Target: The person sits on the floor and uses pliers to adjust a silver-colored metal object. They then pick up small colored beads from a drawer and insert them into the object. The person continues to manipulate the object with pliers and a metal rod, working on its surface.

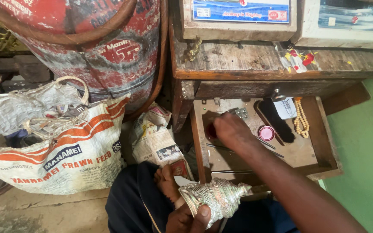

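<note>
My left hand grips an ornate embossed silver piece, shaped like a tapering conch, held over my lap with the thumb on its side. My right hand reaches into an open wooden drawer below a worn wooden table; its fingers close around a small dark red thing at the drawer's left side, mostly hidden. In the drawer lie thin metal rods, a small pink round lid and a string of pale beads. A bare foot rests by my dark trousers.
A red gas cylinder stands at the upper left. A white woven sack with orange stripes sits on the floor beside crumpled newspaper. Two weighing scales stand on the table top. A green wall is at the right.
</note>
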The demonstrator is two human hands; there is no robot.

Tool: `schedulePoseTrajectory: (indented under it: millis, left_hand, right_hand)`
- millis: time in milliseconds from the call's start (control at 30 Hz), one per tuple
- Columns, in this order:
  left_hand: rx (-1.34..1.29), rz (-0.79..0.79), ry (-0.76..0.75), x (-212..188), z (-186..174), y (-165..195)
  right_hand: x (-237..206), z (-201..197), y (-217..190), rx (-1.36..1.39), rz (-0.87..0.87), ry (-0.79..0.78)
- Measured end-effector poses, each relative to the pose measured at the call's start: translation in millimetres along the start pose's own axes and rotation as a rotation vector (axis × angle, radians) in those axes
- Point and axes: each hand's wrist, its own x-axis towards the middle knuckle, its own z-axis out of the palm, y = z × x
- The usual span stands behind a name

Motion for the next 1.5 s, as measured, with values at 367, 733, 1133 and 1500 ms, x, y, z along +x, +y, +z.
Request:
schedulePoseTrajectory:
  millis: [367,733,1133,1500]
  left_hand:
    - [0.043,0.099,-0.032,-1.2,7.4,-3.7]
    - [0.116,0.119,0.01,-0.4,3.4,-16.2]
    - [0.215,0.283,-0.031,3.6,-2.0,-20.8]
    - [0.233,0.338,-0.027,3.0,6.7,-22.4]
  right_hand:
    - [-1.2,-2.9,-3.1,0.002,-0.079,0.019]
    - [-9.6,-3.5,-4.3,0.056,-0.064,0.117]
    - [-12.2,-8.4,10.5,0.079,0.037,0.035]
    - [-14.3,-2.7,22.7,0.389,0.123,0.127]
